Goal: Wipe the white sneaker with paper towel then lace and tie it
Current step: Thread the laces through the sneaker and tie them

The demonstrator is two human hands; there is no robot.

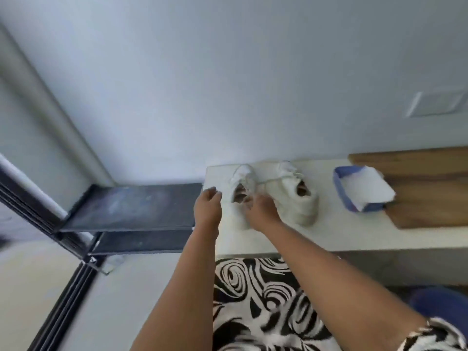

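No writing or brand can be read; the picture is blurred. Near the middle of the frame, two white sneakers stand on a pale counter (342, 231): the left sneaker (240, 184) and the right sneaker (296, 196). A lace (268, 182) runs between them. The left hand (208, 206) has curled fingers beside the left sneaker; whether it pinches the lace I cannot tell. The right hand (260, 209) seems to pinch the lace at the left sneaker's opening. At right, a blue container (340, 188) holding white paper towels (367, 188) lies partly on a wooden board (430, 193).

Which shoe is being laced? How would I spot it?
Find the white counter by the wall. Two white sneakers sit on it; pick the left sneaker, right at the hands. Unlike the right sneaker, it lies farther from the blue box.
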